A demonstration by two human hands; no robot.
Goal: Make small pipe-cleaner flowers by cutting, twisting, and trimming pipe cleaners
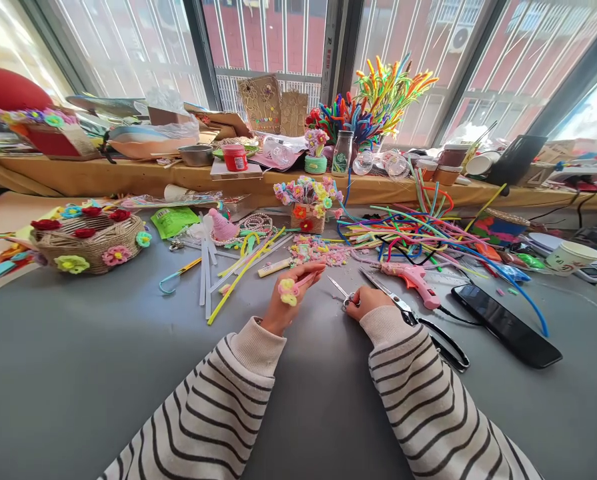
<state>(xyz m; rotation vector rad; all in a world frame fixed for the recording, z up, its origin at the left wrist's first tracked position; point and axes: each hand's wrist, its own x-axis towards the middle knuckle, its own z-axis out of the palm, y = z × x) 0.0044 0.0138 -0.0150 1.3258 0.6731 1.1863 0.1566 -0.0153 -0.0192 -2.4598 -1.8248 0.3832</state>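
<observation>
My left hand (284, 300) is closed on a pipe-cleaner flower (289, 292), with its yellow bloom by the wrist and a pink stem running along the fingers. To the right, my right hand (368, 301) is closed on the handles of small scissors (339, 289), whose blades point up and left over the table. Large black-handled scissors (408, 313) lie just beside that hand, partly hidden by the sleeve. A pink glue gun (414, 280) rests beyond them. Pastel pipe-cleaner clippings (318, 251) are heaped ahead of both hands.
White glue sticks (205, 277) and yellow pipe cleaners (245, 277) lie left. A flower-trimmed twine basket (91, 243) stands farther left. A flower-filled twine pot (308, 217) is behind the clippings. At right are a phone (505, 325) and a pipe-cleaner pile (408, 233).
</observation>
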